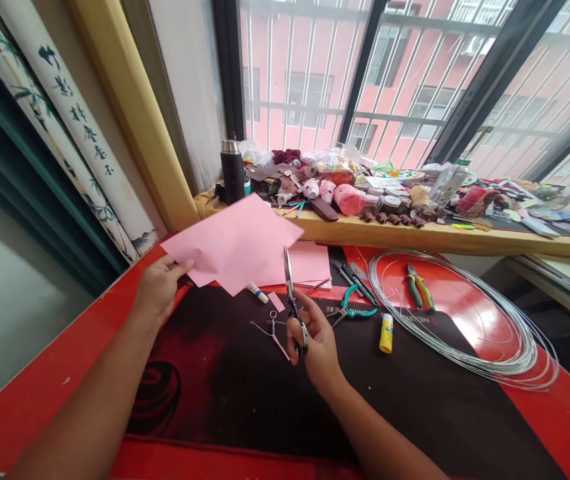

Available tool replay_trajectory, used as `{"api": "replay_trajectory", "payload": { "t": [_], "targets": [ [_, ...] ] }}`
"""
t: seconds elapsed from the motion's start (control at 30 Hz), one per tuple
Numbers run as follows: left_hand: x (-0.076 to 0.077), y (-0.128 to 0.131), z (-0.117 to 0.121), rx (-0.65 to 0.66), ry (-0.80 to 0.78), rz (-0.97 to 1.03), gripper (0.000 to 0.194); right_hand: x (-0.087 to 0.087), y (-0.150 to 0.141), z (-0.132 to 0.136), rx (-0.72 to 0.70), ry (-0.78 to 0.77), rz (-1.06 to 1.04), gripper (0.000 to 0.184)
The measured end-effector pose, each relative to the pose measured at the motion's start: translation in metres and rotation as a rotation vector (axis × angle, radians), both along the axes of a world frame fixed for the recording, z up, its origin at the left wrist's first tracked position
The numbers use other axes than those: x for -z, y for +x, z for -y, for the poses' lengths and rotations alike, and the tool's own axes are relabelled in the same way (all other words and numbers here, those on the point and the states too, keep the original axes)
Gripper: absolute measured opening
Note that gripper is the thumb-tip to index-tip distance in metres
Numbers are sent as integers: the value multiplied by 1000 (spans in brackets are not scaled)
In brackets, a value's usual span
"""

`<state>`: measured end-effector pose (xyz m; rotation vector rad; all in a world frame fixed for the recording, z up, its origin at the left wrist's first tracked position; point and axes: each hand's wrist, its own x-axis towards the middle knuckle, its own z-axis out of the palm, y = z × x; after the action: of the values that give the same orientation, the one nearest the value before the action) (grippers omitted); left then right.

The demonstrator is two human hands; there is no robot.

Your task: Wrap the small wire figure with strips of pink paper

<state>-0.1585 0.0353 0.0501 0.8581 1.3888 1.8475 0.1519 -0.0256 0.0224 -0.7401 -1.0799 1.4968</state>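
My left hand (161,285) pinches the left corner of a pink sheet of paper (237,243), which is held up above the table. In my right hand (317,340) is a pair of scissors (290,293), its blades pointing up near the sheet's right side. Below and left of the scissors, a small twisted wire figure (273,327) with a loop on top and a pink-wrapped leg lies on the black mat (235,393). A small pink paper strip (277,302) and a white glue tube (257,292) lie just behind it.
More pink sheets (309,263) lie behind the scissors. To the right are teal-handled pliers (349,308), a utility knife (359,283), a yellow glue stick (386,333), and a wire coil (509,347) around green-yellow pliers (419,288). A cluttered sill (395,232) runs along the window.
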Motion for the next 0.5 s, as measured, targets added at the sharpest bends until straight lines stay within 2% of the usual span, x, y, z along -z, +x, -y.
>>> {"api": "replay_trajectory", "payload": {
  "t": [0.13, 0.27, 0.4, 0.5],
  "targets": [
    [1, 18, -25, 207, -167, -85, 39, 0, 1, 1, -12, 5, -12, 66],
    [8, 44, -66, 308, -229, -151, 27, 2, 2, 0, -36, 1, 0, 70],
    [16, 66, -108, 334, -271, -215, 17, 4, 2, -2, -35, -16, -2, 70],
    [18, 78, -131, 310, -274, -256, 18, 5, 3, -5, -21, -19, -14, 70]
  ]
}}
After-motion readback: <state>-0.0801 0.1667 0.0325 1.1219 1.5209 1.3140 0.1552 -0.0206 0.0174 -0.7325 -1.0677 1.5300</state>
